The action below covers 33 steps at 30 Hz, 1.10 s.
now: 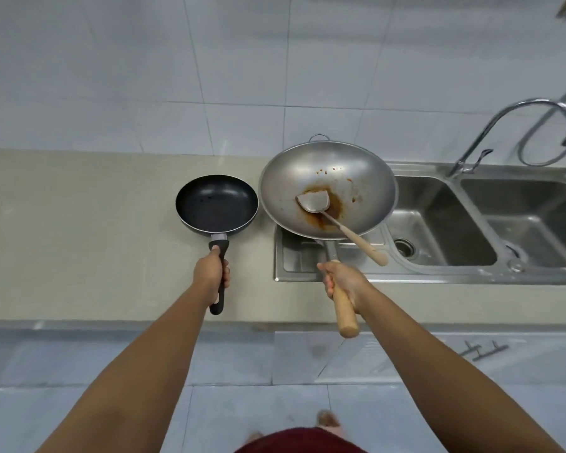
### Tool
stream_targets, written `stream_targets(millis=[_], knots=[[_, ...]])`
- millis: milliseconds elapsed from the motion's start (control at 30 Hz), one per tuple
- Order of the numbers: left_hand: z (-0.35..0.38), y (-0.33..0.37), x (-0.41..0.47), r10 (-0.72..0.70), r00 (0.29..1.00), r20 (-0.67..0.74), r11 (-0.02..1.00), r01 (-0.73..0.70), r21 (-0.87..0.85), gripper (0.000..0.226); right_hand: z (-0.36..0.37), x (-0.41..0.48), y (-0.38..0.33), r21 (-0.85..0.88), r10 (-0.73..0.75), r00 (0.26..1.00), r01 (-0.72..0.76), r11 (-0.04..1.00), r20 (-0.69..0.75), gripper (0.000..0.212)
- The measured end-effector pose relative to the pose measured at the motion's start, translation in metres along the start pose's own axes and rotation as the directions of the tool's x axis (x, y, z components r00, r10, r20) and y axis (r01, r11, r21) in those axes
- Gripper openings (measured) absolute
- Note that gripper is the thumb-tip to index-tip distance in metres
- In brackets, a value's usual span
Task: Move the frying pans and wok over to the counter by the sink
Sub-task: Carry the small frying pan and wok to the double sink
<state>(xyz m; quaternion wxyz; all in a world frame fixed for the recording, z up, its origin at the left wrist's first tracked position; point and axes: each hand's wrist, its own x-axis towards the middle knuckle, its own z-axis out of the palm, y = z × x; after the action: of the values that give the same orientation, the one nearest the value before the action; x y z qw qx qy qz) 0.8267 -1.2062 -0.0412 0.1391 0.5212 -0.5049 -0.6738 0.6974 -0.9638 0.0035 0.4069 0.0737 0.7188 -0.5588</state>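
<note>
- Left hand (210, 273) closed around black handle of frying pan (217, 203); pan low over or on bench (79, 230), contact unclear.
- Right hand (342, 282) closed on wooden handle of wok (328, 188), held above sink drainboard (299, 256).
- Spatula (332, 217) lay loose in the dirty wok.
- Step: set-down, 2 items at once.
- Next: lower both level, then release each grip; spatula could slide.

Beige counter (79, 223) bearing frying pan (216, 202)
</note>
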Motion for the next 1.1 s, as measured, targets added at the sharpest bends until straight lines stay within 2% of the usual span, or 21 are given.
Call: stream_targets(millis=[367, 767, 933, 1000, 1100], knots=[[0.002, 0.003, 0.026, -0.051, 0.997, 0.06, 0.998, 0.049, 0.029, 0.052, 0.019, 0.002, 0.0, 0.045, 0.016, 0.996, -0.012, 0.999, -0.083, 0.014], [0.011, -0.001, 0.032, -0.068, 0.996, 0.062, 0.998, 0.068, 0.0, 0.05, 0.018, 0.01, 0.0, 0.097, 0.074, 0.994, -0.066, 0.993, -0.083, 0.02], [0.004, -0.006, 0.034, -0.041, 0.996, 0.077, 0.997, 0.037, 0.062, 0.048, 0.011, 0.008, 0.004, 0.127, 0.1, 0.994, -0.094, 0.987, -0.041, 0.02], [0.001, -0.01, 0.033, -0.028, 0.995, 0.093, 0.993, 0.017, 0.117, 0.045, 0.011, 0.007, 0.006, 0.102, 0.081, 0.995, -0.075, 0.992, -0.058, 0.021], [-0.003, -0.012, 0.03, -0.003, 0.99, 0.139, 0.981, -0.024, 0.191, 0.039, 0.015, 0.01, 0.013, 0.031, -0.024, 0.985, 0.03, 0.999, -0.169, 0.022]])
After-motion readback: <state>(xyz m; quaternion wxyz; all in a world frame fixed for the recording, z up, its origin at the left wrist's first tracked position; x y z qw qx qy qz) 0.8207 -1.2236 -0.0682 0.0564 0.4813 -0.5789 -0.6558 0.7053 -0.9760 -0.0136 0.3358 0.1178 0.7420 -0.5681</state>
